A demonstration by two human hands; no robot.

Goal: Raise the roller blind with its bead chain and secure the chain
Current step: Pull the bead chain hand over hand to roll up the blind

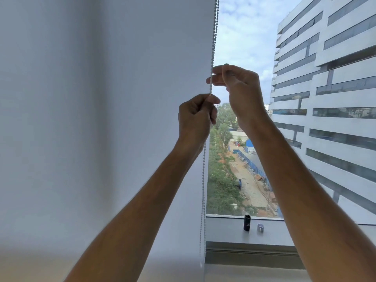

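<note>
The bead chain hangs down the middle of the frame along the right edge of the white blind. The right hand pinches it higher up; the left hand grips it just below, fist curled. A small dark bottle stands on the window sill at lower right.

I see daylight coming through the window to the right of the fingers, bright on the sky. The blind left of them is evenly lit, soft grey, with no hard shadows. Both forearms look darker, backlit. Lines bend near the edges, and the lower left corner is blurred.
</note>
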